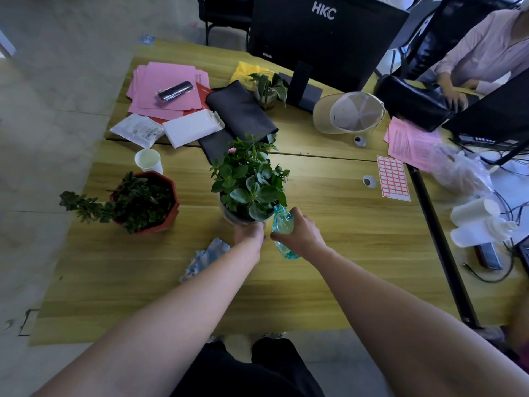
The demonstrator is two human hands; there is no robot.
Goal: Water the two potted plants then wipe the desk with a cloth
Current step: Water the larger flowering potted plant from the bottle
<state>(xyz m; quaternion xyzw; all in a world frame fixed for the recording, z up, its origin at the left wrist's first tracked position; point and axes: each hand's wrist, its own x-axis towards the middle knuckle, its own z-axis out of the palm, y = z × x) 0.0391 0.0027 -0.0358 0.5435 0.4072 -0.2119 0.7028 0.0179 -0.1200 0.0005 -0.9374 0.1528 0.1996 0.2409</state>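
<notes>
tipping the teal bottle (283,224), gripped in the right hand (300,234), while the left hand (248,233) clasps the flowering plant's pot (233,217), could overshoot the leaves and wet the desk (343,239).

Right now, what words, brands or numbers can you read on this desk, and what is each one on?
"HKC": white letters on the back of the black monitor.
Pink printed sheet: lines of text, too blurred to read.
White packet: print too small to read.
Red-bordered label sheet: no readable text.

Desk (329,253): yellowish wood grain. Bottle (282,224): clear teal. Pot (169,196): red. Papers (166,81): pink. Cloth (204,260): pale blue.
</notes>
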